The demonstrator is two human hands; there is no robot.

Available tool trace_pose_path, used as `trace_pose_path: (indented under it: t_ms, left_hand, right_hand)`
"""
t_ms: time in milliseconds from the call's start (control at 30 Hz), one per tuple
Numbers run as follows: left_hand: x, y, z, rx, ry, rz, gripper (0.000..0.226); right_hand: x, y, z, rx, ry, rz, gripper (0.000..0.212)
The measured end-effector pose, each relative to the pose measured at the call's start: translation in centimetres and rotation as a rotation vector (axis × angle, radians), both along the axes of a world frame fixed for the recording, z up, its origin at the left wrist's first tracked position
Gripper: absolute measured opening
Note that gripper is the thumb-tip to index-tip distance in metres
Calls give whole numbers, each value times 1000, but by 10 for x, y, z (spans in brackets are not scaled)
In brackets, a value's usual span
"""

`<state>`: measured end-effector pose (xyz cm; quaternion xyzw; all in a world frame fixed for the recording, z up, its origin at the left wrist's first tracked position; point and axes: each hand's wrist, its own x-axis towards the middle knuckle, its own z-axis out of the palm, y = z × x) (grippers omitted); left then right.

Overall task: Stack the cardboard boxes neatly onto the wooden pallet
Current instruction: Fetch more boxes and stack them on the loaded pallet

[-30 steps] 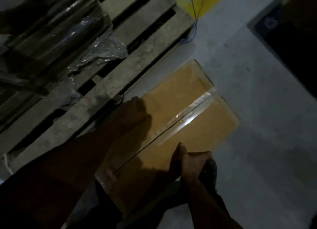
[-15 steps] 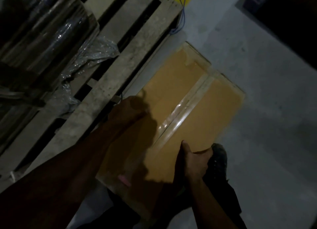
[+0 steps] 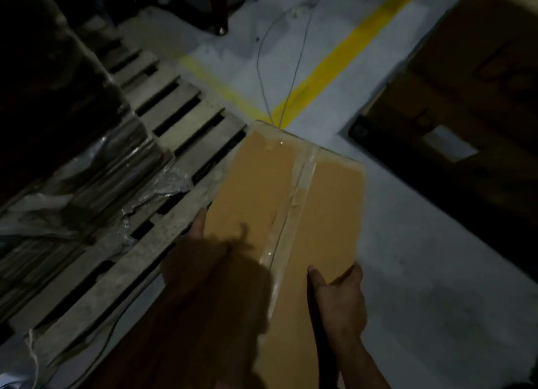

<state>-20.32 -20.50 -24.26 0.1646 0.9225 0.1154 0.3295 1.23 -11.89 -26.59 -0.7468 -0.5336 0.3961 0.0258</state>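
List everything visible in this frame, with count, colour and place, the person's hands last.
cardboard box: one, tan, taped seam, centre, held beside the pallet
wooden pallet: one, pale wood, left
wrapped stack: one, dark, plastic film, on the pallet, far left
floor line: yellow, top centre
thin cords: two, grey, on the floor beyond the box
flattened cardboard: dark brown, right
left hand: on the box's left side
right hand: gripping the box's right edge

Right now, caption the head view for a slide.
Both hands, left and right, hold a taped box beside the pallet.
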Motion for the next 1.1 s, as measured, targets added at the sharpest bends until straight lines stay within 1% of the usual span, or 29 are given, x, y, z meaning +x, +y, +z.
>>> trace_pose_path:
  t_ms: [67, 100, 167, 333, 433, 467, 533, 600, 700, 800, 967, 1100]
  left_hand:
    - [12, 11, 36, 97, -24, -5, 91]
    - [16, 19, 60, 146, 4, -15, 93]
    - [31, 37, 114, 177, 54, -24, 94]
    - [64, 69, 216, 321, 109, -10, 91]
    - [71, 88, 260, 392, 143, -6, 93]
    - [73, 94, 276, 381, 161, -14, 92]
    - [71, 105, 300, 419, 173, -4, 92]
    - [66, 118, 319, 473, 167, 12, 93]
    - [47, 142, 334, 444, 254, -3, 87]
    - [20, 174, 339, 463, 306, -1, 87]
    - [-46, 242, 336, 481, 292, 7, 86]
    - [-109, 301, 344, 478, 291, -6, 86]
  right_hand:
    - [9, 23, 46, 50, 7, 68, 94]
    - [15, 35, 72, 74, 19, 101, 94]
    - [25, 57, 118, 110, 42, 154, 91]
    - [51, 97, 219, 200, 55, 196, 88]
    - [62, 117, 271, 254, 55, 204, 86]
    - [63, 123, 287, 266, 52, 210, 86]
    - [61, 138, 316, 295, 55, 225, 85]
    - [56, 153, 339, 314, 70, 241, 85]
    - [39, 180, 361, 358, 82, 251, 85]
    - [12, 212, 370, 396, 92, 243, 87]
    - [-58, 279, 376, 425, 52, 235, 86]
    - [-121, 334, 384, 428, 45, 213, 86]
